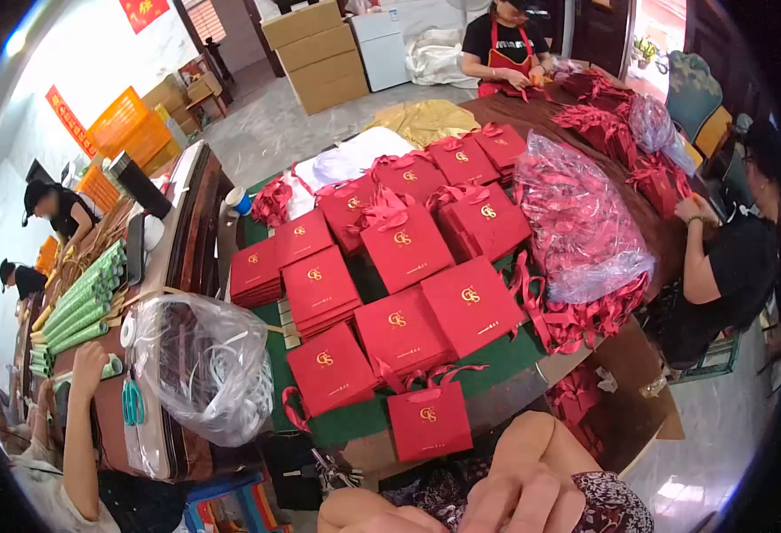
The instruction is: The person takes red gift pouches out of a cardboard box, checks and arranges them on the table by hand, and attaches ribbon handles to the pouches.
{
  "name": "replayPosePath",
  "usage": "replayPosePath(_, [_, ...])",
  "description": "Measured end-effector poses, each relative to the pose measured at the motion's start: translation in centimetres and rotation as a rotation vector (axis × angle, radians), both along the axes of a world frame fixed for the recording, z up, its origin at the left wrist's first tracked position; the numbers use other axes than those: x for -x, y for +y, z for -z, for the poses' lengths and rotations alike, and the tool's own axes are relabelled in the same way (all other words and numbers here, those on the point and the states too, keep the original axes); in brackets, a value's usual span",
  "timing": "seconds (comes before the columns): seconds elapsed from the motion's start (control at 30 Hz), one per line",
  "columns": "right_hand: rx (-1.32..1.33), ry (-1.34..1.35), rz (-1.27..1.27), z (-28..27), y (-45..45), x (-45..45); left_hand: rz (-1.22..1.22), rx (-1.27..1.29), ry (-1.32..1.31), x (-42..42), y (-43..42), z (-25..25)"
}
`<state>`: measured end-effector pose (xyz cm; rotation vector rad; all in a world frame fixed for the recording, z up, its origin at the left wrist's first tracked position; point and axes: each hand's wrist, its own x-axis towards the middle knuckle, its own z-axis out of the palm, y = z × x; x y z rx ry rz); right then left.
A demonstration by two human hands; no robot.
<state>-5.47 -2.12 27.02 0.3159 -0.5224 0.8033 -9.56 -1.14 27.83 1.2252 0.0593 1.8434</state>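
Observation:
My right hand (519, 499) is low in the view over my lap, its fingers bent and close together; whatever they may hold is hidden. My left hand (395, 520) is beside it at the bottom edge, mostly cut off, so its fingers cannot be made out. Just beyond both hands, a small red gift bag (429, 423) with a gold logo and red ribbon handles lies at the near table edge. Stacks of similar red gift bags (397, 322) cover the green mat (337, 425) behind it.
A plastic sack of red ribbon-handled bags (577, 213) lies at right. On the left table are a clear bag of white cord (222, 382), teal scissors (133, 401) and green rolls (88, 302). Co-workers sit at right (719, 258), at the far end (507, 53) and at left.

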Motion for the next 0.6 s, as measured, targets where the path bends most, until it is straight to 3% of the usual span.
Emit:
replayPosePath(0.07, [-0.007, -0.119, -0.021, 4.3, -1.0, -2.3, 0.014, -0.035, 0.006, -1.4, 3.0, 2.0])
replayPosePath(0.13, [-0.009, -0.235, -0.044, 4.4, 1.0, -2.6, 0.026, -0.067, 0.016, -1.7, 3.7, 2.4])
replayPosePath(0.2, [-0.546, 0.210, 0.309, 0.3, 6.8, -0.8, 0.038, -0.097, 0.025, -0.9, 1.2, 1.6])
replayPosePath(0.23, [-0.556, 0.208, 0.314, 0.3, 5.7, -1.4, 0.043, -0.117, 0.025, -1.8, 2.8, 3.0])
replayPosePath(0.3, [0.006, -0.037, 0.126, 1.3, 2.5, -3.2, 0.056, -0.153, 0.025, -3.3, 6.0, 5.3])
replayPosePath(0.47, [-0.080, -0.316, 0.184, 2.9, 4.0, -6.9, 0.055, -0.233, 0.034, -3.1, 2.9, 2.3])
replayPosePath(0.6, [-0.209, -0.703, 0.240, 4.1, 5.6, -10.4, 0.002, -0.236, 0.056, -3.3, 3.3, 4.0])
